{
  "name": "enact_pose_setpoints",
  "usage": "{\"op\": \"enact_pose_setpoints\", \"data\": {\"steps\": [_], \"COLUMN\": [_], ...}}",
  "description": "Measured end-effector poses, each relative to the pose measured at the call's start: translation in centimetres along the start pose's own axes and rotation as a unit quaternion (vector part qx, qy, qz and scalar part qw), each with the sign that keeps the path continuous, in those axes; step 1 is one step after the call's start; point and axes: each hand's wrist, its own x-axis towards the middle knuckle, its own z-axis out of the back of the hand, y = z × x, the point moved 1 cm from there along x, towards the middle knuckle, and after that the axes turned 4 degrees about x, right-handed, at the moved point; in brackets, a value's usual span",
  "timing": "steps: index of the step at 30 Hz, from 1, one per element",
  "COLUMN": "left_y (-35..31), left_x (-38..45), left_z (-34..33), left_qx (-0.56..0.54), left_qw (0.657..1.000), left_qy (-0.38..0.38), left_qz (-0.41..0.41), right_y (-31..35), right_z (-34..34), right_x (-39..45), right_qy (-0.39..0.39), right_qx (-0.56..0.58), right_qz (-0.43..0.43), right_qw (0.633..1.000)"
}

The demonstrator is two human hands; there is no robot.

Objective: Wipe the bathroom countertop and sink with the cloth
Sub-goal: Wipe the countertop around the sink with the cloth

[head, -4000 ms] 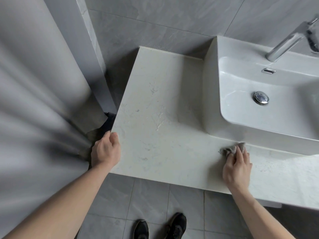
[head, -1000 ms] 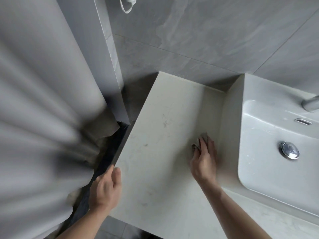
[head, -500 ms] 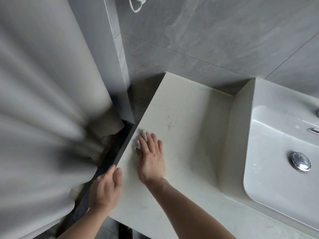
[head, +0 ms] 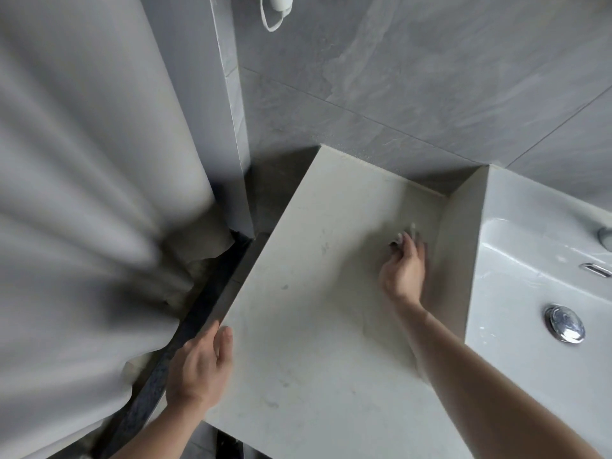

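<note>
Nearest, at about 7 o'clock, the left hand (head: 198, 369) rests on the left edge of the pale beige stone worktop (head: 298, 326), thumb lying on the top surface while its fingers (head: 202, 337) curl down over the edge, gripping it. Just left of that hand, a dark speckled strip (head: 185, 342) runs along the worktop's side, and a grey shower curtain (head: 82, 193) hangs in blurred folds across the whole 9 o'clock side.

Further in, toward 2 o'clock from the left hand, the right hand (head: 404, 270) lies palm down on the worktop, close to the outer wall of the white ceramic basin sink (head: 516, 260). Its fingers (head: 409, 246) are stretched forward, fairly flat, pressing a small grey cloth (head: 402, 236) against the surface; only a blurred bit of the cloth peeks out past the fingertips, so how much lies under the palm cannot be told. The hand is smeared by motion.

At 3 o'clock, inside the sink, sits a round chrome drain plug (head: 564, 323), with a slim chrome overflow slot (head: 596, 270) beyond it.

Farthest, from 12 to 2 o'clock, large grey wall tiles (head: 414, 77) rise behind the worktop, and a white looped cord (head: 275, 14) hangs at the top edge.
</note>
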Motion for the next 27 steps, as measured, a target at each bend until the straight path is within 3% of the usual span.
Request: {"op": "enact_pose_setpoints", "data": {"steps": [2,5,8,13,15,20,23,27], "left_y": [0.0,-0.1,-0.1,-0.1,-0.1,0.2,0.0,-0.2], "left_x": [0.0,0.1,0.1,0.0,0.1,-0.1,-0.1,-0.1], "left_z": [0.0,-0.1,0.0,0.0,-0.1,-0.1,-0.1,0.0], "left_qx": [0.006,0.016,0.014,-0.002,-0.003,-0.003,-0.007,-0.001], "left_qw": [1.0,1.0,1.0,1.0,1.0,1.0,1.0,1.0], "left_qy": [0.002,0.001,-0.001,-0.006,-0.001,-0.007,-0.01,-0.006], "left_qz": [-0.002,-0.002,-0.005,-0.009,-0.009,-0.01,-0.009,-0.01], "right_y": [-1.3,-1.0,1.3,7.1,8.5,8.1,6.0,2.3], "right_z": [0.5,-1.4,-4.5,-9.6,-10.8,-10.4,-8.5,-5.5], "right_x": [0.8,-1.4,-4.7,-11.8,-14.4,-13.9,-10.2,-2.0], "right_qy": [-0.014,-0.011,0.026,0.189,0.236,0.26,0.226,0.088], "right_qx": [-0.012,-0.096,-0.103,-0.076,-0.071,-0.029,-0.003,-0.04], "right_qz": [-0.054,-0.068,0.019,0.212,0.25,0.282,0.238,0.121], "right_qw": [0.998,0.993,0.994,0.956,0.936,0.923,0.945,0.988]}}
